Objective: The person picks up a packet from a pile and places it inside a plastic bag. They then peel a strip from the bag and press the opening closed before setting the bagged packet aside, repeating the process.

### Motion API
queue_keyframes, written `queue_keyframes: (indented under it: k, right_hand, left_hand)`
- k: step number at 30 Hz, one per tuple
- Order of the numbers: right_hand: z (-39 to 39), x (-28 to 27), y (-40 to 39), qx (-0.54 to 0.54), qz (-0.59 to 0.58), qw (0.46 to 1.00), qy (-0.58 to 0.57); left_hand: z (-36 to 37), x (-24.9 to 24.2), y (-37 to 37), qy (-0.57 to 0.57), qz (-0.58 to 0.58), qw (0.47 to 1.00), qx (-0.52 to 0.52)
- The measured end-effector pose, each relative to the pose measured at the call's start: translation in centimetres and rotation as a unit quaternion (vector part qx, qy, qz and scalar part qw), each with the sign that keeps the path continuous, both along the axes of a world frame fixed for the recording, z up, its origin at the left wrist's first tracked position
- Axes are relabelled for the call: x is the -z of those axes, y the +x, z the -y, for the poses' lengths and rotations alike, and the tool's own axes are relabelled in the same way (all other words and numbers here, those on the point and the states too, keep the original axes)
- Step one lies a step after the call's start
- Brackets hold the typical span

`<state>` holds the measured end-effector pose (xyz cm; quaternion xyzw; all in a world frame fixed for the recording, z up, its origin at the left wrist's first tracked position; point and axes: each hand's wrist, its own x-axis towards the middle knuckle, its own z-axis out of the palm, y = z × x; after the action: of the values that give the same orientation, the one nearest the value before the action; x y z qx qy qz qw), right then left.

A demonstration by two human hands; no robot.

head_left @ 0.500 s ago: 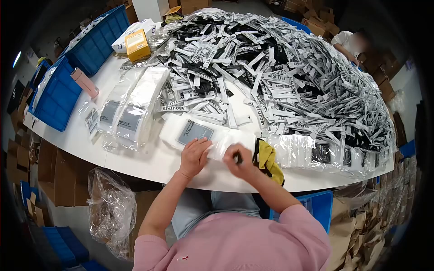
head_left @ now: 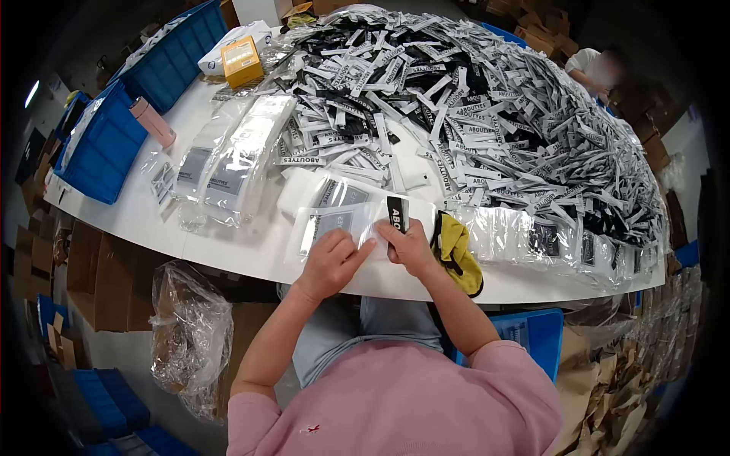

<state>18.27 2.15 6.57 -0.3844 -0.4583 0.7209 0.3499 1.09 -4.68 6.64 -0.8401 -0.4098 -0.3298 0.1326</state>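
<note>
My left hand (head_left: 331,262) is closed with its fingers pinched at the edge of a clear plastic bag (head_left: 308,232) that bears a grey label. Between the fingers of my right hand (head_left: 408,248) stands a narrow black-and-white printed packet (head_left: 395,213), and the thumb of that hand touches the bag's opening side. Behind the bag lies a thick stack of similar bags (head_left: 304,186) with a grey label on top. A yellow and black cloth item (head_left: 456,254), perhaps a glove, rests to the right of my right hand.
A large heap of narrow printed packets (head_left: 517,144) covers the back of the white table (head_left: 228,254). A row of filled bags (head_left: 502,235) lies at right, bundled bags (head_left: 236,167) at left. Farther left are a pink bottle (head_left: 152,121), blue bins (head_left: 99,148) and a yellow box (head_left: 241,61). Another person (head_left: 589,68) is beyond the heap.
A single bag has come up off the stack toward me, between my hands. My right hand has turned, so the packet in it now shows upright. The whole view has shifted slightly.
</note>
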Motion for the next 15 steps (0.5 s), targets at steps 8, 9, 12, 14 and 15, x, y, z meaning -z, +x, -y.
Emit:
queue_keyframes:
  k: [8, 9, 12, 14, 15]
  right_hand:
    - [1.2, -0.4, -0.8, -0.091, 0.197, 0.813, 0.540]
    - [0.9, -1.0, -0.6, -0.114, 0.233, 0.795, 0.549]
    - [1.2, -1.2, -1.4, -0.076, 0.111, 0.841, 0.524]
    - [1.0, -1.6, -1.2, -0.114, 0.131, 0.868, 0.465]
    - [0.9, -1.5, -1.5, -0.093, 0.138, 0.851, 0.498]
  left_hand:
    - [1.9, -0.3, 1.7, -0.437, 0.423, 0.791, -0.069]
    - [1.7, -0.1, 1.7, -0.434, 0.512, 0.741, -0.038]
    - [1.7, -1.1, 1.2, -0.445, 0.649, 0.617, -0.020]
    - [1.6, -1.6, 1.4, -0.459, 0.700, 0.546, -0.030]
    - [1.3, -1.3, 1.7, -0.414, 0.664, 0.623, -0.022]
